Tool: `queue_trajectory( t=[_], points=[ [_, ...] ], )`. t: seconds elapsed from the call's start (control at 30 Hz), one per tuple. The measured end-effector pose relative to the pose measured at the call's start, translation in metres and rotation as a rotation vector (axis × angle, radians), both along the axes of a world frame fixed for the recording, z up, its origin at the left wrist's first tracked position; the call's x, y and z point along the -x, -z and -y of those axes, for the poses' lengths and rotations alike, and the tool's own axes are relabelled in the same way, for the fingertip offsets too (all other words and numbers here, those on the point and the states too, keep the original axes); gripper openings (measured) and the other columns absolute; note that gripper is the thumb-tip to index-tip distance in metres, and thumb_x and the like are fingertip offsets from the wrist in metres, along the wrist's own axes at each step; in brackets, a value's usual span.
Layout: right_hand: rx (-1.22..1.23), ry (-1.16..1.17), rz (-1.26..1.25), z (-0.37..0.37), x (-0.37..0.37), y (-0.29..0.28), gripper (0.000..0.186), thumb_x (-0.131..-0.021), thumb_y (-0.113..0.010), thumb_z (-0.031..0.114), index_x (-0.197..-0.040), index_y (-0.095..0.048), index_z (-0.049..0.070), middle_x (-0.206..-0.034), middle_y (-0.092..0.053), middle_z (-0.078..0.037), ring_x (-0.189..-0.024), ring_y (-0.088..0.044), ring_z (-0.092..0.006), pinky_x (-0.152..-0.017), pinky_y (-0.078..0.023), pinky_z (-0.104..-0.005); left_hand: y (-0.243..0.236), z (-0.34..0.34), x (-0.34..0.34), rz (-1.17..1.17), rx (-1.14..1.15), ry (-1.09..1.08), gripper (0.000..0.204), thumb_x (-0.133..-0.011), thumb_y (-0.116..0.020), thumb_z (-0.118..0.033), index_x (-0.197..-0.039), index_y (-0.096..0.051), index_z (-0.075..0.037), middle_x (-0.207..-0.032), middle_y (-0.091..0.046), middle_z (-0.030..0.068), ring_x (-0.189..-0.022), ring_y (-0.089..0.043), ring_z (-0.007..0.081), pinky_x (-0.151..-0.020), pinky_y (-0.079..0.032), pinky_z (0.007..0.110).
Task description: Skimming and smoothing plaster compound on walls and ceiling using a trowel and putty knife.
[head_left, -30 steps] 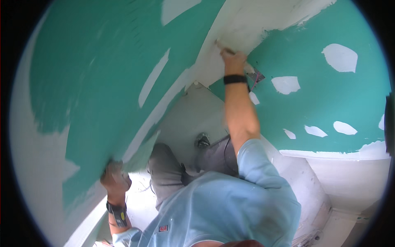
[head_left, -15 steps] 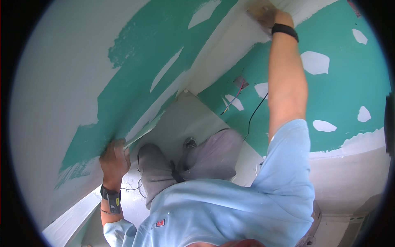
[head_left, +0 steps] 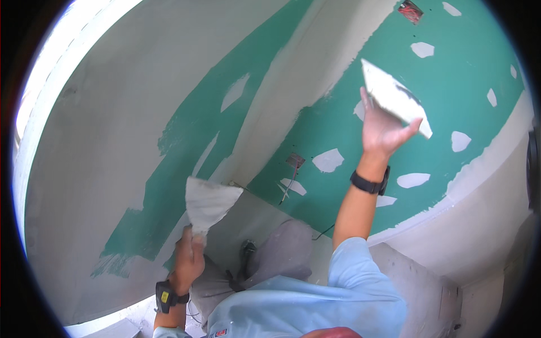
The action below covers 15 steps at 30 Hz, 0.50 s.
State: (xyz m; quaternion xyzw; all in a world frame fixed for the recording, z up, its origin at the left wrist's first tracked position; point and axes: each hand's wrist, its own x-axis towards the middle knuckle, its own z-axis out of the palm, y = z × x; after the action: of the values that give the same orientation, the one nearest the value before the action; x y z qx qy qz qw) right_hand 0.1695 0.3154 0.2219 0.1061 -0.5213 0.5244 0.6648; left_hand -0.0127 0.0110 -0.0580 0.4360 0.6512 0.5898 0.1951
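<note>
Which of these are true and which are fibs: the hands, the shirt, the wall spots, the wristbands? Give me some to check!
1. The left hand holds a scraper. True.
2. The right hand is empty. False: it holds a wide, flat blade with white on it.
3. The shirt is red. False: it is light blue.
4. The green wall has white patches. True.
5. Each wrist has a dark band. True.
</note>
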Motion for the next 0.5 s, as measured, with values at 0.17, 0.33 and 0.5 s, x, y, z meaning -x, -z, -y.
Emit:
queue_trajectory(
  t=[0.17, 0.33, 0.5],
  points=[
    [-0.041, 0.181, 0.016, 0.047, -0.02, 0.032, 0.069, -0.077, -0.047, 0.056, -0.125, -0.036, 0.009, -0.126, -0.039, -0.01, -0.113, -0.043, -0.0287, -0.086, -0.044, -0.042, -0.026, -0.062, -0.005, 0.36, -0.237, 0.286, 0.04, -0.093, -0.036, -0.038, -0.103, -0.047, -0.001, -0.072, -0.047, 0.0004, -0.054, -0.04, 0.0067, -0.045, -0.032, 0.02],
    [-0.159, 0.6, 0.058, 0.066, -0.039, 0.08, 0.065, -0.086, -0.031, 0.047, -0.12, -0.04, -0.006, -0.119, -0.046, -0.023, -0.107, -0.05, -0.0307, -0.085, -0.046, -0.042, -0.067, -0.087, -0.004, 0.504, -0.101, 0.765, 0.041, -0.093, -0.035, -0.043, -0.096, -0.048, -0.003, -0.07, -0.044, -0.0007, -0.057, -0.039, 0.0056, -0.048, -0.031, 0.019],
    [-0.018, 0.709, 0.26, 0.103, -0.02, 0.097, 0.083, -0.075, -0.036, 0.06, -0.133, -0.026, 0.001, -0.133, -0.032, -0.02, -0.12, -0.036, -0.0346, -0.097, -0.034, -0.0472, -0.075, -0.093, -0.01, 0.354, -0.114, 0.631, 0.04, -0.094, -0.034, -0.041, -0.093, -0.048, -0.003, -0.068, -0.042, -0.0013, -0.057, -0.038, 0.0058, -0.048, -0.031, 0.019]
  ],
)
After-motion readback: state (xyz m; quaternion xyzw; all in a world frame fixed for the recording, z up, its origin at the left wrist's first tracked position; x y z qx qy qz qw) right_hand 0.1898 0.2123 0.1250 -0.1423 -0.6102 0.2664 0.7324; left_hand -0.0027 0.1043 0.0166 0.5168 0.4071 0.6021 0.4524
